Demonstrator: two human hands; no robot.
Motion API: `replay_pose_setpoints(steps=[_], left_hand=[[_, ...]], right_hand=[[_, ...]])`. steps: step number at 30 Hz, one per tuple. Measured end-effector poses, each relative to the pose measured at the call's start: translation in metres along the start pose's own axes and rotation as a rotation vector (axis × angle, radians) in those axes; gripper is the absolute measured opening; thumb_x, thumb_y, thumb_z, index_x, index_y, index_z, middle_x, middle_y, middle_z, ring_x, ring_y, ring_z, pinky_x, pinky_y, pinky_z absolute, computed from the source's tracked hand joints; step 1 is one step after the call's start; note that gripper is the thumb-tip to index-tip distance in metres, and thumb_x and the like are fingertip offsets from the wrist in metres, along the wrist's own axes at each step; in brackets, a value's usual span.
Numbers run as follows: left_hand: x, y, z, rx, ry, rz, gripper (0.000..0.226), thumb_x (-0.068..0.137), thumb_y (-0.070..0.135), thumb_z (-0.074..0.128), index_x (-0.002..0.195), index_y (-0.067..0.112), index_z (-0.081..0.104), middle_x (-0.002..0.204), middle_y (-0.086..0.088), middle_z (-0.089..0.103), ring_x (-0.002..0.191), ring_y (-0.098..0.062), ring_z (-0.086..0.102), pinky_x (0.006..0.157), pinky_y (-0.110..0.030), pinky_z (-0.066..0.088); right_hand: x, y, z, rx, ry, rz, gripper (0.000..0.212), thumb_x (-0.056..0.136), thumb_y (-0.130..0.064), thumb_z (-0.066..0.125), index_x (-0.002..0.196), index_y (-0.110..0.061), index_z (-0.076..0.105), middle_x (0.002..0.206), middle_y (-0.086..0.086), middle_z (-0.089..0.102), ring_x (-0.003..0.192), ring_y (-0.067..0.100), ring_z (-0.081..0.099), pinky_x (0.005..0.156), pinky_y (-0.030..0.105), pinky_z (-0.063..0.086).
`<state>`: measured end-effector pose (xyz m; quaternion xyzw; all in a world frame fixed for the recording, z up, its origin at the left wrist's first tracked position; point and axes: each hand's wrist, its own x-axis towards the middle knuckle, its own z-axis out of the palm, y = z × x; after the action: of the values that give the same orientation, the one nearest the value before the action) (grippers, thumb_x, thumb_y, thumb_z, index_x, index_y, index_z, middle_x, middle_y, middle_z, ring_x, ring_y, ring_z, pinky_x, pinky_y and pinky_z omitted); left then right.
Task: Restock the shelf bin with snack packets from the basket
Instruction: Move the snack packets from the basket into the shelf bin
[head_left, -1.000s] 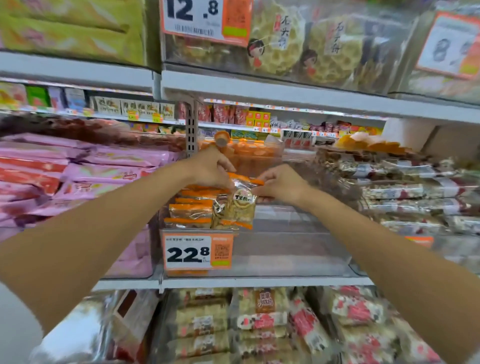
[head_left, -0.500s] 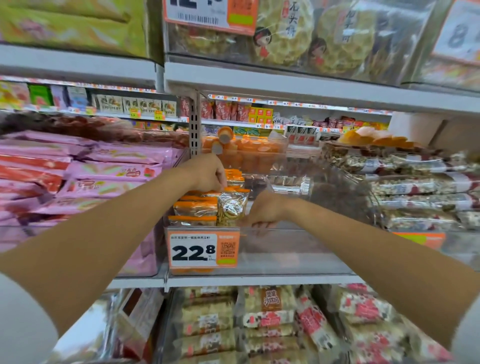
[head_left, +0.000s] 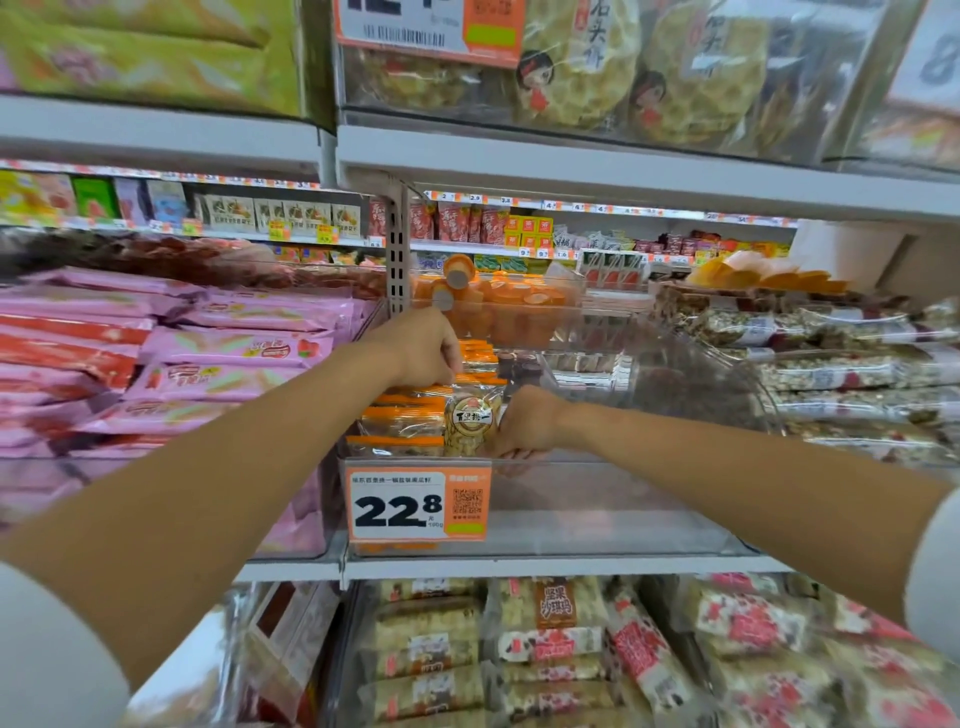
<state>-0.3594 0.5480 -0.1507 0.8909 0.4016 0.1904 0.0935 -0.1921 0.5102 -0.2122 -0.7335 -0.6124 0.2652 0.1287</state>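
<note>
Step in hand: seating snack packets (head_left: 402, 423) into the clear shelf bin (head_left: 597, 499) at frame centre. They stack at the bin's left end, and the right part of the bin looks unfilled. The right hand (head_left: 524, 423) is curled against the right edge of the labelled packet (head_left: 470, 423) at the stack's front, its grip apparently closed on it. The left hand (head_left: 421, 348) curls down over the stack's rear; fingertips are hidden, so I cannot tell whether it grips or only presses. Next move likely calls for letting go, pulling both hands out over the bin's front wall and fetching more. The basket is not in view. Around: price tag (head_left: 418, 501) on the bin front, pink packets (head_left: 234, 348) left, orange cups (head_left: 498, 306) behind, nut bars (head_left: 841, 364) right. The low shelf above limits headroom.
</note>
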Motion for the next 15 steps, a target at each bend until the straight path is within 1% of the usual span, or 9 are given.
replay_pose_setpoints(steps=[1,3,5,6,8,10,12,13,15], left_hand=[[-0.001,0.0,0.0,0.015,0.004,0.0,0.007,0.082,0.008,0.074,0.085,0.013,0.076,0.075,0.008,0.064,0.076,-0.01,0.061,0.075,-0.03,0.052],[-0.003,0.001,-0.001,0.051,0.017,0.005,0.01,0.083,0.007,0.071,0.084,0.016,0.076,0.073,0.013,0.061,0.074,-0.009,0.059,0.078,-0.033,0.054],[-0.006,0.004,-0.002,0.079,0.029,0.009,0.011,0.083,0.008,0.07,0.082,0.018,0.075,0.072,0.015,0.06,0.075,-0.009,0.06,0.079,-0.035,0.055],[-0.008,0.005,-0.003,0.087,0.042,0.015,0.009,0.084,0.009,0.069,0.082,0.017,0.075,0.073,0.014,0.061,0.078,-0.011,0.062,0.08,-0.036,0.055],[-0.012,0.01,-0.003,0.089,0.109,0.037,0.011,0.087,0.011,0.065,0.082,0.011,0.075,0.078,0.005,0.067,0.081,-0.016,0.064,0.079,-0.038,0.056],[-0.019,0.019,-0.002,0.027,0.195,0.033,0.015,0.09,0.013,0.061,0.083,0.009,0.074,0.083,-0.001,0.069,0.08,-0.019,0.064,0.076,-0.038,0.055],[-0.029,0.037,-0.003,-0.152,0.256,0.006,0.012,0.091,0.015,0.061,0.088,0.011,0.072,0.077,0.003,0.066,0.075,-0.012,0.061,0.069,-0.027,0.051],[-0.036,0.051,-0.003,-0.249,0.278,0.007,0.009,0.091,0.015,0.062,0.09,0.013,0.071,0.073,0.005,0.063,0.07,-0.008,0.058,0.064,-0.02,0.046],[-0.051,0.082,0.002,-0.391,0.28,0.038,0.008,0.091,0.013,0.063,0.091,0.012,0.071,0.067,0.005,0.061,0.063,-0.006,0.057,0.056,-0.016,0.041]], right_hand=[[-0.003,0.0,-0.001,0.026,-0.028,0.015,0.02,0.081,-0.019,0.076,0.072,-0.003,0.07,0.082,0.012,0.075,0.059,0.013,0.068,0.066,0.023,0.059],[-0.011,0.0,-0.004,0.095,-0.091,0.047,0.018,0.077,-0.014,0.078,0.082,0.002,0.071,0.088,0.017,0.075,0.07,0.021,0.07,0.079,0.032,0.06],[-0.019,0.0,-0.007,0.132,-0.132,0.072,0.018,0.077,-0.009,0.078,0.085,0.005,0.071,0.09,0.02,0.074,0.075,0.024,0.07,0.083,0.037,0.059],[-0.022,-0.001,-0.01,0.109,-0.114,0.078,0.019,0.078,-0.011,0.078,0.086,0.005,0.071,0.087,0.018,0.074,0.071,0.022,0.07,0.079,0.034,0.06],[-0.029,-0.001,-0.018,-0.017,0.054,0.031,0.024,0.081,-0.02,0.077,0.084,0.004,0.072,0.074,0.011,0.073,0.063,0.018,0.068,0.068,0.029,0.061],[-0.043,-0.002,-0.028,-0.109,0.369,-0.086,0.02,0.081,-0.022,0.073,0.081,-0.003,0.071,0.074,0.009,0.071,0.069,0.021,0.066,0.067,0.033,0.058],[-0.068,-0.001,-0.033,0.001,0.645,-0.208,0.009,0.079,-0.017,0.07,0.078,-0.011,0.064,0.071,0.002,0.065,0.071,0.02,0.061,0.066,0.031,0.05],[-0.083,0.001,-0.033,0.096,0.731,-0.265,0.009,0.079,-0.014,0.069,0.078,-0.013,0.061,0.066,-0.002,0.06,0.066,0.015,0.057,0.064,0.029,0.047],[-0.116,0.008,-0.03,0.229,0.806,-0.343,0.012,0.081,-0.011,0.069,0.077,-0.014,0.058,0.061,-0.006,0.055,0.059,0.006,0.051,0.061,0.025,0.043]])
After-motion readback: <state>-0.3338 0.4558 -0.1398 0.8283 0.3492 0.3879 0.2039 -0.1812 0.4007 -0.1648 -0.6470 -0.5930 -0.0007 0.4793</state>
